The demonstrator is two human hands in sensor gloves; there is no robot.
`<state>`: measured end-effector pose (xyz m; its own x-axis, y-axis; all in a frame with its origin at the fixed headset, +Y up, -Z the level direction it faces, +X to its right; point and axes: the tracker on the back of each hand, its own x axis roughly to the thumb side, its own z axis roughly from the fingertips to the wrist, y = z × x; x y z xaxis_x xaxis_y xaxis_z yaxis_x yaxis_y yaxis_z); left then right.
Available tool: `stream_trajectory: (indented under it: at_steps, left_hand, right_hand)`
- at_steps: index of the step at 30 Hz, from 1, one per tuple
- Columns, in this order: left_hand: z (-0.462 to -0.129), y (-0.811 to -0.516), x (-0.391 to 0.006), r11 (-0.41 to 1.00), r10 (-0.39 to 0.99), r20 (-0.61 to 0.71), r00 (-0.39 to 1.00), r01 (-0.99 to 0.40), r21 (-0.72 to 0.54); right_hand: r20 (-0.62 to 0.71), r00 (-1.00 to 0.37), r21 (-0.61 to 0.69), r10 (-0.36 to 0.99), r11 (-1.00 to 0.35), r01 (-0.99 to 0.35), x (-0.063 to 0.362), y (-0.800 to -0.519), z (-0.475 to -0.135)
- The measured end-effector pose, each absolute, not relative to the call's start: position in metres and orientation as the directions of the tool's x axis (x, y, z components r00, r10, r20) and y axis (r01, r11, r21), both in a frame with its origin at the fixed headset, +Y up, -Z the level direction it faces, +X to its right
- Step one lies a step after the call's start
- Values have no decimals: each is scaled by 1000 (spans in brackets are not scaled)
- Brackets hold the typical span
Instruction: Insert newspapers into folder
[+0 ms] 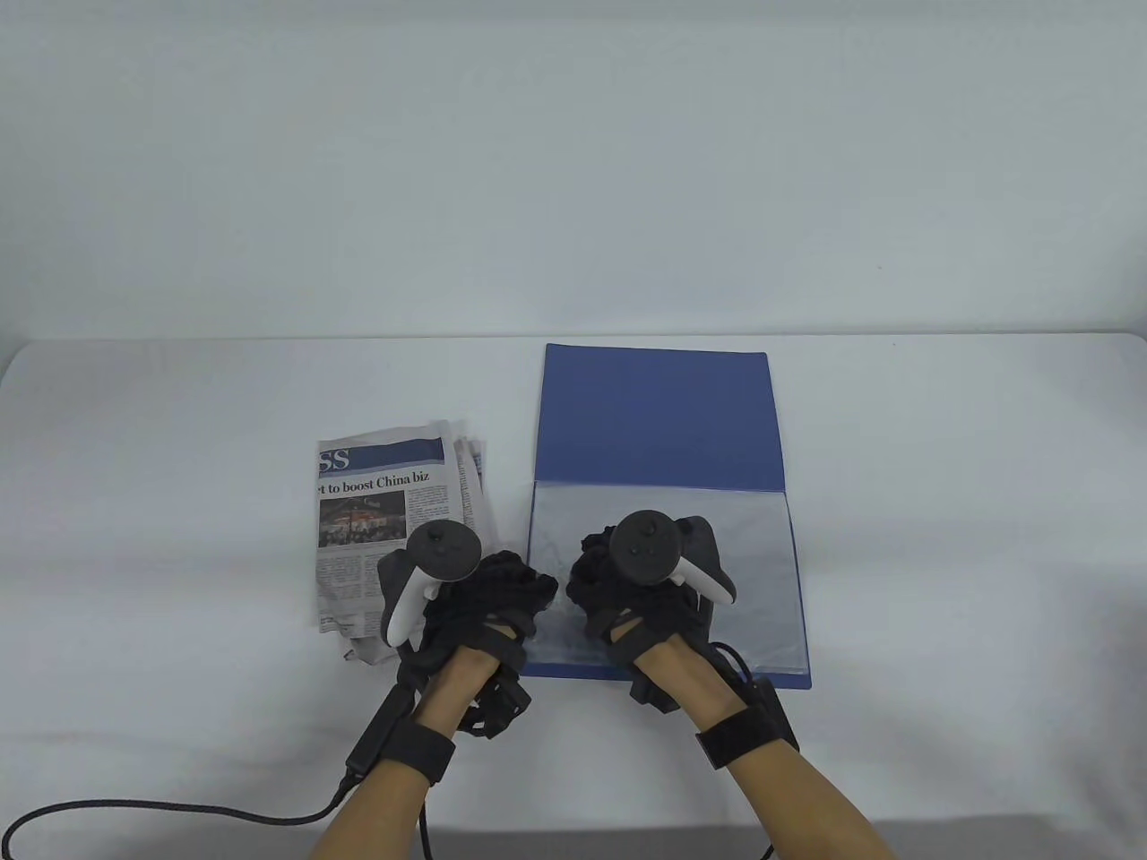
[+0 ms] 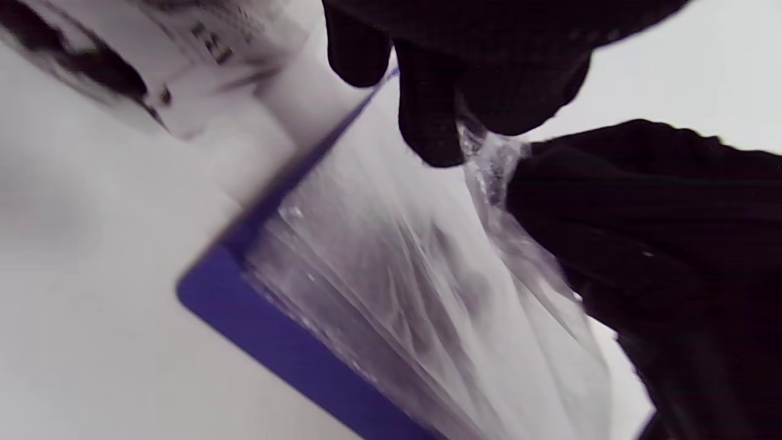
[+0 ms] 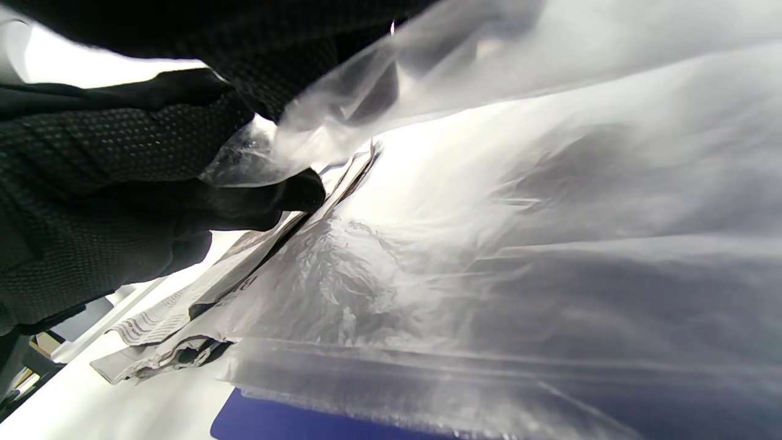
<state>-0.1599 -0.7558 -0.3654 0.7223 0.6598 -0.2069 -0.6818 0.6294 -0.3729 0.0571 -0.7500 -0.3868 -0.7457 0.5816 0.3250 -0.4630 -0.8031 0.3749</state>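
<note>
Both hands (image 1: 502,600) (image 1: 627,582) pinching folder's (image 1: 659,412) sleeve (image 2: 489,159)

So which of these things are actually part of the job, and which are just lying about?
Part of the job:
- newspapers, stacked left of the folder
- blue folder, lying open
- clear sleeve, pinched by both hands
- left hand
- right hand

Just lying about:
- black cable
- white table

The only readable print is on the top sheet of the newspapers (image 1: 385,528), left of centre in the table view. Its blue masthead strip shows large white letters "SS", cut off at the paper's left edge. Below runs a bold black headline, "t to boost China biz", also cut at the left. The smaller columns under it are too fine to read. In both wrist views the newsprint is blurred beyond reading.
</note>
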Motion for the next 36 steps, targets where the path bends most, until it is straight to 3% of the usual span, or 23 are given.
stream_trajectory:
  at_steps: [7,11,15,20,22,26,31,33,36]
  left_hand:
    - [-360,-743,-173,710,623,-233,746,-665,-232]
    - [-368,-743,-174,690,626,-140,767,-629,-358]
    - [-371,-749,-161,703,572,-9,820,-497,-509]
    - [-372,-763,-151,739,376,-23,926,-315,-595]
    - [-372,-767,-152,726,363,-32,931,-304,-616]
    - [-374,-761,-162,685,459,-77,885,-408,-603]
    - [-372,-726,-203,684,577,-214,788,-609,-401]
    - [-367,-711,-234,731,527,-348,775,-622,-279]
    - [-362,-715,-266,735,315,-561,766,-571,-367]
  right_hand:
    - [316,-727,362,610,-785,-503,60,-747,-387]
    - [317,-724,362,613,-784,-504,61,-747,-387]
    - [325,-707,356,628,-774,-524,62,-745,-387]
    - [328,-714,310,619,-784,-538,65,-741,-385]
    - [341,-722,306,603,-797,-521,64,-741,-385]
    - [342,-713,306,613,-790,-532,64,-740,-385]
    - [338,-699,311,630,-776,-549,65,-739,-384]
    - [337,-697,313,633,-773,-551,65,-739,-384]
    - [339,-696,310,633,-774,-552,65,-738,-384]
